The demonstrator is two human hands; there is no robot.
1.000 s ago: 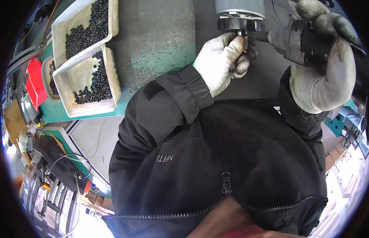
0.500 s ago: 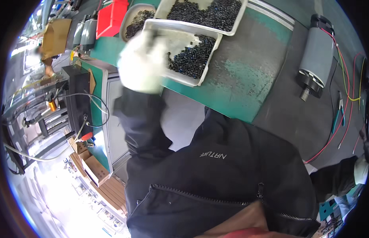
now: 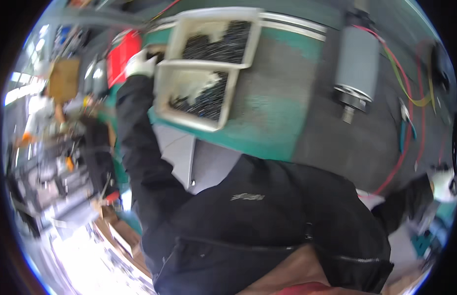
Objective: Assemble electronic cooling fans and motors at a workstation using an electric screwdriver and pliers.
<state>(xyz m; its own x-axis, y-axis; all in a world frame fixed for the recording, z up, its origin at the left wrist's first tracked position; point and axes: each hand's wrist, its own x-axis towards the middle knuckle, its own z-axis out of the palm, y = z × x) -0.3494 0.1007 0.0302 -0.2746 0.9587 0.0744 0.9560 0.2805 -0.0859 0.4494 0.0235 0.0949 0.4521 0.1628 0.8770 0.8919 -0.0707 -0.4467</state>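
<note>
Beside the near tray [image 3: 165, 105] of dark screws [image 3: 206, 101] hovers the gloved left hand [image 3: 139, 64], grip unclear; hands well apart.

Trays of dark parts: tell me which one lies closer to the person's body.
The lower cream tray, half empty with bare floor showing; the upper tray, fuller, sits behind it. The gloved left hand is beside them.

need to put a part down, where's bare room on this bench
The grey mat is bare between the near tray and the grey motor. Crowded: the trays at the left hand, and the wires right of the motor.
</note>
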